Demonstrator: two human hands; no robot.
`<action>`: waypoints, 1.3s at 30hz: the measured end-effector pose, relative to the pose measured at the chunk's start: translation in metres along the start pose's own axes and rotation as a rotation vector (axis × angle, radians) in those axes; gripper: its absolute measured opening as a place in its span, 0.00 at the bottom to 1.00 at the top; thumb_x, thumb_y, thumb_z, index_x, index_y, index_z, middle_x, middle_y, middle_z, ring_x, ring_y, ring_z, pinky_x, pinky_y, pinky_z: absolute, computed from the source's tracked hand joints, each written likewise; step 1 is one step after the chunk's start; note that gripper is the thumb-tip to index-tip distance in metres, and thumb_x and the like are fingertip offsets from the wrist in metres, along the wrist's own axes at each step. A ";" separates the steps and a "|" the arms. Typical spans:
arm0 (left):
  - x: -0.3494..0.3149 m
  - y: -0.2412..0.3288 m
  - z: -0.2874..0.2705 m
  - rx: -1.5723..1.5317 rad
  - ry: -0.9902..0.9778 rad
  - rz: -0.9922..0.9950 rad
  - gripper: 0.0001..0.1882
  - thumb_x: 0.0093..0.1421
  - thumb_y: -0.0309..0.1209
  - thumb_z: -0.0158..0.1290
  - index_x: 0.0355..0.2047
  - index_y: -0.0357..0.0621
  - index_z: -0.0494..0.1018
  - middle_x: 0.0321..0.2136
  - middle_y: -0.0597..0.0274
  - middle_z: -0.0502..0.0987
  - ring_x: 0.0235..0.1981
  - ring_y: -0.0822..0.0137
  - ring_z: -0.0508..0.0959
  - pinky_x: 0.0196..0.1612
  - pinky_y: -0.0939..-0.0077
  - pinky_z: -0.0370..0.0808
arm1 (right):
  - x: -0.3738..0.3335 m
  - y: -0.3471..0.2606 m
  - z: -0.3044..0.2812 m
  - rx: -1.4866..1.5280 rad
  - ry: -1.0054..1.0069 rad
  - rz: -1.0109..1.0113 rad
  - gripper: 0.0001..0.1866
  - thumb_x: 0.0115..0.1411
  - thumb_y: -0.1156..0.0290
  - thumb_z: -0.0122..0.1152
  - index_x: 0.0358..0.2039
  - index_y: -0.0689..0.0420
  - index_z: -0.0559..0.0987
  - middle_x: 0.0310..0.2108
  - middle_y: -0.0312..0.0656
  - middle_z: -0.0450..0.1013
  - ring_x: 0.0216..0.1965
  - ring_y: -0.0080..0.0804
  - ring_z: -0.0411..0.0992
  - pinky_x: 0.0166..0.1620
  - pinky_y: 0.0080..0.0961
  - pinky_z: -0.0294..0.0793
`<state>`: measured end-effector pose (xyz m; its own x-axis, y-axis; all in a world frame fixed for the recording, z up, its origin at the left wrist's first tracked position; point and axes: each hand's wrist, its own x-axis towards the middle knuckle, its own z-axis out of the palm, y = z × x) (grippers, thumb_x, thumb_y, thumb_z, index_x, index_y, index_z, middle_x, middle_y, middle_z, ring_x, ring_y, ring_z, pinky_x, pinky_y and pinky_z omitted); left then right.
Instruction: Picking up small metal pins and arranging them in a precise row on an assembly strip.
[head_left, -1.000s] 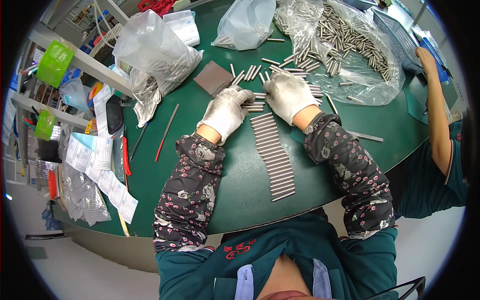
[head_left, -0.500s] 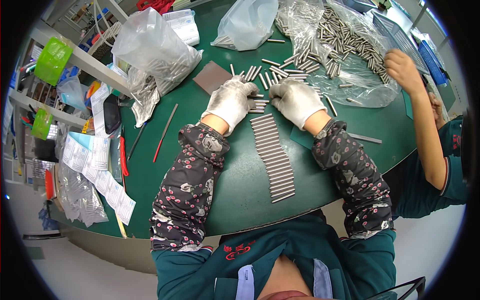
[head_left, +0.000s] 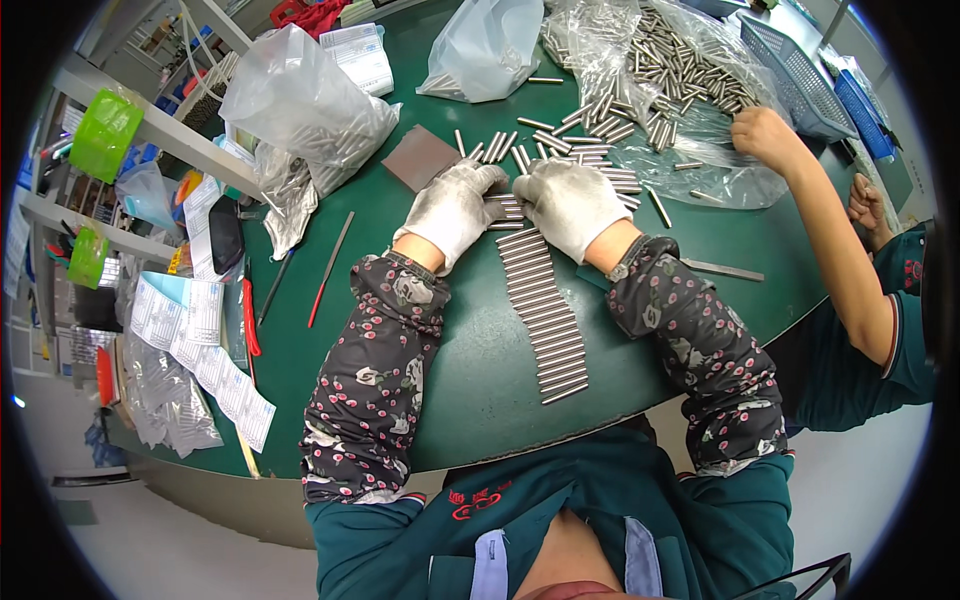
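Note:
My left hand and my right hand, both in white work gloves, face each other over the table. Their fingers are bent round the two ends of a few short metal pins; fingertips are partly hidden. Toward me runs a neat column of metal pins, laid side by side and bending slightly to the right. Beyond my hands lie loose metal pins. A brown square sheet lies past my left hand.
A large heap of pins spreads over clear plastic at the far right, where a co-worker's hand reaches in. Bags of pins stand far left. A red-handled file, papers and a flat metal strip lie about.
My right hand has moved left, closer to my left hand, narrowing the gap over the pins. The co-worker's hand has shifted left across the plastic.

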<state>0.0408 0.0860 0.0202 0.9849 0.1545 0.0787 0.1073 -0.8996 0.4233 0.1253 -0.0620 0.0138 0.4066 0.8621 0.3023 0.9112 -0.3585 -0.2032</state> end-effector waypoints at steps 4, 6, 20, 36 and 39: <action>-0.003 -0.003 0.002 -0.036 0.058 0.121 0.13 0.46 0.31 0.57 0.34 0.47 0.74 0.33 0.57 0.73 0.38 0.56 0.73 0.41 0.66 0.71 | 0.001 0.003 -0.003 0.008 0.011 0.062 0.05 0.49 0.70 0.52 0.26 0.54 0.76 0.27 0.43 0.71 0.32 0.40 0.72 0.35 0.34 0.71; -0.004 -0.005 0.001 -0.042 0.054 0.161 0.12 0.46 0.30 0.57 0.34 0.47 0.74 0.33 0.58 0.73 0.37 0.56 0.73 0.40 0.66 0.71 | 0.003 0.003 -0.005 0.001 -0.029 0.102 0.08 0.49 0.72 0.50 0.28 0.54 0.77 0.29 0.45 0.72 0.34 0.42 0.73 0.36 0.35 0.72; 0.008 0.014 -0.015 0.400 -0.143 0.296 0.08 0.47 0.27 0.53 0.30 0.45 0.75 0.28 0.56 0.74 0.32 0.55 0.75 0.35 0.66 0.73 | 0.004 0.008 0.001 -0.009 -0.103 0.034 0.09 0.50 0.71 0.50 0.31 0.51 0.78 0.32 0.45 0.72 0.35 0.41 0.72 0.38 0.34 0.72; 0.027 0.023 -0.019 0.435 -0.370 -0.003 0.10 0.49 0.35 0.51 0.31 0.47 0.74 0.29 0.53 0.76 0.33 0.53 0.76 0.37 0.65 0.73 | 0.005 0.010 0.005 -0.006 -0.124 0.078 0.10 0.50 0.72 0.50 0.32 0.52 0.78 0.32 0.46 0.72 0.36 0.41 0.73 0.38 0.34 0.73; 0.019 0.018 -0.020 0.169 -0.171 -0.057 0.10 0.50 0.35 0.51 0.29 0.44 0.74 0.28 0.52 0.76 0.30 0.53 0.76 0.35 0.67 0.73 | 0.005 0.011 0.005 0.003 -0.092 0.083 0.09 0.50 0.72 0.50 0.31 0.53 0.78 0.32 0.46 0.72 0.36 0.41 0.73 0.38 0.33 0.73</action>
<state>0.0585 0.0809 0.0475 0.9838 0.1481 -0.1008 0.1700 -0.9492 0.2649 0.1372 -0.0603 0.0084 0.4728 0.8588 0.1973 0.8743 -0.4293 -0.2266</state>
